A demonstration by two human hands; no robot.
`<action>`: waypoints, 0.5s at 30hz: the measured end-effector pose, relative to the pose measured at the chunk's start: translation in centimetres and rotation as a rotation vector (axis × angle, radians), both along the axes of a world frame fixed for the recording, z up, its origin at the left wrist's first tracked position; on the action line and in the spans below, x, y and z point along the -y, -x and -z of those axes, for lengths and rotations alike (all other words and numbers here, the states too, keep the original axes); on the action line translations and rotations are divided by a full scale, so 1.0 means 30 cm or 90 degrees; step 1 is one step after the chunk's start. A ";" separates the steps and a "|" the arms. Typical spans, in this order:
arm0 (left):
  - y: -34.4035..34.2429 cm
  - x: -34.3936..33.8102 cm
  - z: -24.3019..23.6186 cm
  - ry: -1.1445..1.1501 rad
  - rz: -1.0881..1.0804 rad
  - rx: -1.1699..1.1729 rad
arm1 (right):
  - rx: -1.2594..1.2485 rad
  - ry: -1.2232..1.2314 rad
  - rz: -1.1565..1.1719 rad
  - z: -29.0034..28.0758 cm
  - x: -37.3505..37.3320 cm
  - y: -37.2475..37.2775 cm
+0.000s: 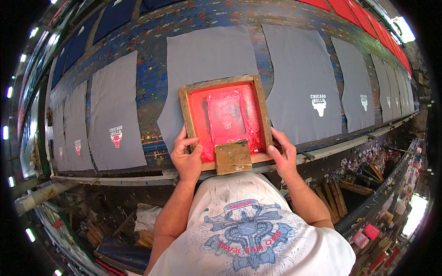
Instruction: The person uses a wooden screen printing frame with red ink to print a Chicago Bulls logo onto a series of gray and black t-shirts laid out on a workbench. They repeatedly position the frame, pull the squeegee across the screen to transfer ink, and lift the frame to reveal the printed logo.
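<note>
A wooden-framed printing screen (264,110) lies over a grey fabric panel (209,53), right in front of me. Red ink is smeared across its mesh, and a bull-head design shows faintly in the middle. My left hand (188,156) grips the frame's near left corner, thumb on top. On the near right corner, my right hand (284,155) holds the frame the same way, with its fingers along the outer side. A squeegee with a stained wooden handle (233,157) rests at the near end of the screen, between my hands; neither hand touches it.
Grey panels at left (117,110) bear red-and-white bull prints; those at right (304,87) bear white ones. They lie on a long paint-spattered table (154,92). Navy (115,18) and red panels (345,11) lie beyond. A metal rail (331,148) edges the table.
</note>
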State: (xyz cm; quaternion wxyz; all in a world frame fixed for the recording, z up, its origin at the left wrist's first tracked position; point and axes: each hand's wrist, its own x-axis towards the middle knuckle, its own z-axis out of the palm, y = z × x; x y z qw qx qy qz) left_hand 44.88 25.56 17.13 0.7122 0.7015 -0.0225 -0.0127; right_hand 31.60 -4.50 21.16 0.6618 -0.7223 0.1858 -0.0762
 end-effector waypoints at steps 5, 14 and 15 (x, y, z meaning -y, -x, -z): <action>-0.004 0.004 0.003 -0.030 -0.009 0.013 | 0.000 0.005 0.005 0.003 0.004 0.000; -0.006 0.006 0.013 -0.035 -0.014 0.019 | 0.001 0.016 0.003 0.004 0.008 0.001; -0.007 0.007 0.015 -0.030 -0.015 0.022 | 0.006 0.024 -0.002 0.004 0.008 0.001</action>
